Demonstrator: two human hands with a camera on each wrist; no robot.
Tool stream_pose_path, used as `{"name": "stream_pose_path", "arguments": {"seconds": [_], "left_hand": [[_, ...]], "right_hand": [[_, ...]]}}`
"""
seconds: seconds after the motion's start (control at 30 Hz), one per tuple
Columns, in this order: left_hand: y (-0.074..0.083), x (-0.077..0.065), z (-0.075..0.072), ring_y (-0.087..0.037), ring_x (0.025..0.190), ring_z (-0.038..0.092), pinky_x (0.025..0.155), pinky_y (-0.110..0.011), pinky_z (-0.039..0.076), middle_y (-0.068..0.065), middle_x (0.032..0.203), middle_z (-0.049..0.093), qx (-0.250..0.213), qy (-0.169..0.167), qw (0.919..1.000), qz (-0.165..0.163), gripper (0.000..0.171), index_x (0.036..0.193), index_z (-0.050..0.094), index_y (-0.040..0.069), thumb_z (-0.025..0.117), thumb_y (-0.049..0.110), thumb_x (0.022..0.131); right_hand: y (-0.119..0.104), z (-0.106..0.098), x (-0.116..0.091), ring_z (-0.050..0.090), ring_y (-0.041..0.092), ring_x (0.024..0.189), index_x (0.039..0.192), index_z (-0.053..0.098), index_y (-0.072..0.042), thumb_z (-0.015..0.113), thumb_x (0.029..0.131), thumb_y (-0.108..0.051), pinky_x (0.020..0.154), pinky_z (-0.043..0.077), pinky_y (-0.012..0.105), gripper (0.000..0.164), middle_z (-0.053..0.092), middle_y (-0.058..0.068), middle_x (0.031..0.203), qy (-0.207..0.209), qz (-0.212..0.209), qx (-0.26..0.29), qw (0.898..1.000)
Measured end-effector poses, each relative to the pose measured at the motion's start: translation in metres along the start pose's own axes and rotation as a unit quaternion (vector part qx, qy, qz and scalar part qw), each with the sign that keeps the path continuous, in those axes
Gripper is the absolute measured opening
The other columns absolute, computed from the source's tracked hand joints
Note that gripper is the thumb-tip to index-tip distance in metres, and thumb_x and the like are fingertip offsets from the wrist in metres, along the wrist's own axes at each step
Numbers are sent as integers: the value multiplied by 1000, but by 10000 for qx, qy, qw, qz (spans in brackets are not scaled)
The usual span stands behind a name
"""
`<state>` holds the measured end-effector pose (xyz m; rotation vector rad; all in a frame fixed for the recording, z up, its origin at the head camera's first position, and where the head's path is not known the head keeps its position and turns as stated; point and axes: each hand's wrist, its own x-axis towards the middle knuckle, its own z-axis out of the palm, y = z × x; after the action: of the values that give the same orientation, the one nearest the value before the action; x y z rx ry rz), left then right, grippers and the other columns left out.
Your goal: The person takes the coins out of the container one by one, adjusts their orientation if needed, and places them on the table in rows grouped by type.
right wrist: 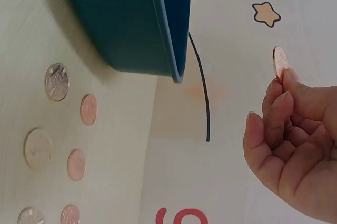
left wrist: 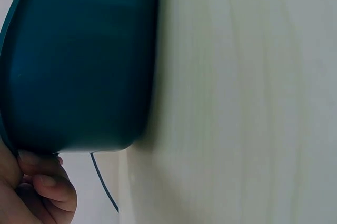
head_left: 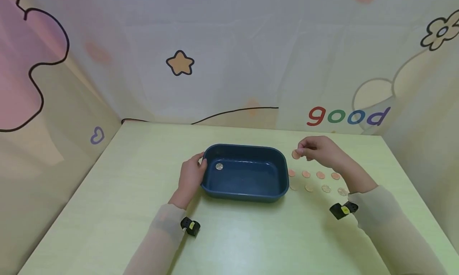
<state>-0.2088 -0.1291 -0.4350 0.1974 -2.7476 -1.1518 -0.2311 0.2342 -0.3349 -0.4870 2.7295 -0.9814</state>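
A dark blue rectangular tub [head_left: 246, 179] stands on the table, and one silvery coin [head_left: 219, 166] lies inside it near the left wall. My left hand [head_left: 191, 175] grips the tub's left end, thumb at the rim; in the left wrist view its curled fingers [left wrist: 55, 187] press against the outside wall. To the right of the tub, raised above the table, my right hand [head_left: 320, 150] pinches a copper-coloured coin [right wrist: 279, 63] between thumb and forefinger. Below that hand lie two rows of coins: copper ones [head_left: 306, 174] behind, silvery ones [head_left: 326, 188] in front.
The pale wooden table [head_left: 107, 211] extends around the tub. Behind it hangs a printed cloth backdrop [head_left: 229, 67] with a star and coloured letters, and cloth also closes off both sides. A small black wrist device [head_left: 191, 226] sits on the left sleeve, another on the right.
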Motion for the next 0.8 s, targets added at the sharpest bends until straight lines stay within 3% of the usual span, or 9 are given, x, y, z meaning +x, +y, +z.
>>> {"name": "stream_pose_path", "arguments": {"seconds": [0.33, 0.57, 0.8], "left_hand": [[0, -1, 0, -14, 57, 41, 54, -24, 29, 1, 61, 43, 35, 10, 10000, 9, 38, 135, 64, -4, 56, 14, 102], [2, -2, -3, -15, 58, 41, 54, -25, 29, 0, 61, 43, 44, 21, 10000, -23, 39, 135, 64, -3, 55, 15, 102], [3, -3, -2, -16, 59, 42, 55, -25, 29, 0, 62, 44, 124, 17, 9999, -45, 38, 135, 64, -2, 56, 16, 102]], "right_hand": [[27, -11, -20, 60, 20, 87, 111, 65, 4, 59, 104, -20, 77, 51, 27, 26, 72, 13, 103, 273, 398, -34, 9988], [55, -15, -35, 57, 21, 87, 109, 62, 5, 57, 105, -24, 73, 47, 30, 29, 67, 3, 93, 490, 880, -42, 9949], [86, -16, -47, 55, 20, 83, 111, 60, 7, 53, 107, -22, 72, 46, 29, 30, 63, 8, 92, 692, 1315, -79, 9889]]}}
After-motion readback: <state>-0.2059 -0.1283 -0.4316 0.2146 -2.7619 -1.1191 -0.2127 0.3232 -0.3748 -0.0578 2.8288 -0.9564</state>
